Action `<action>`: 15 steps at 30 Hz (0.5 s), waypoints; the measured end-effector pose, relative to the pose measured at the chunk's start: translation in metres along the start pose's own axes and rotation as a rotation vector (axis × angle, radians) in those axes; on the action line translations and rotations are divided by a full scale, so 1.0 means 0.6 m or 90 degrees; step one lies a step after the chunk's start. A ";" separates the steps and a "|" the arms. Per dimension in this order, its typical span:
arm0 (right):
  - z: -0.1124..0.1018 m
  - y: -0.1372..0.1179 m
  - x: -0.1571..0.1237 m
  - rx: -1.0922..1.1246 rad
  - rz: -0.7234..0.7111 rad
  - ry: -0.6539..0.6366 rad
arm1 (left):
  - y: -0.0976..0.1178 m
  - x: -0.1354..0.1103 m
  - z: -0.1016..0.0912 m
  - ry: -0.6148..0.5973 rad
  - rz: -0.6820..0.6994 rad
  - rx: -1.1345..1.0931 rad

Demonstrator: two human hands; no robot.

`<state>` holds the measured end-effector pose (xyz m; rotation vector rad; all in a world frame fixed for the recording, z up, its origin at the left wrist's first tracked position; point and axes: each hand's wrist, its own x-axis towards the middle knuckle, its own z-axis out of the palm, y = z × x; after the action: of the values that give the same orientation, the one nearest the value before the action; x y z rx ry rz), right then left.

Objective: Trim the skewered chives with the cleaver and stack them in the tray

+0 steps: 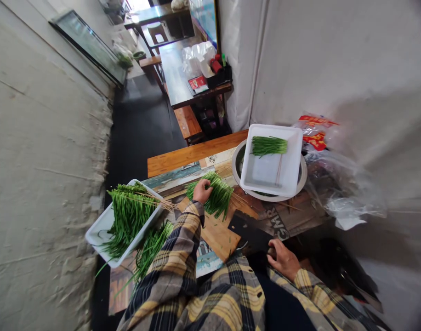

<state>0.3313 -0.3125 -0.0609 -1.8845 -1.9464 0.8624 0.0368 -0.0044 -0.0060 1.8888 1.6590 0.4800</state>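
- Left hand [202, 191]: fingers curled on a fringe-like bunch of slender green chives [219, 195] lying across a smooth wooden cutting board [219, 234]; whether it grips them, I cannot tell.
- Right hand [282, 258]: closed around the handle of a flat, dark cleaver [250, 230].
- Left: skewered chives [131, 214] heaped in a white plastic tray [98, 234].

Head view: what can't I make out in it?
All in the head view:
Right hand: hides whether it grips the dark knife.
Left hand: its back hides its contact with the green stalks.
Metal bowl: the white tray on it covers most of its inside.
Red card: print too small and blurred.
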 end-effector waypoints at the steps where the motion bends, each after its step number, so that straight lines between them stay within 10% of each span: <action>1: -0.007 0.005 -0.011 0.003 0.007 -0.002 | -0.003 -0.007 -0.001 -0.019 0.014 -0.065; 15: -0.121 0.018 -0.025 0.094 0.055 -0.018 | 0.018 -0.182 -0.065 -0.155 -0.145 -0.493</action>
<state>0.3844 -0.3120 -0.0082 -1.8916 -1.7747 1.0343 0.0035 -0.1052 0.0421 1.1252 1.2484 0.6481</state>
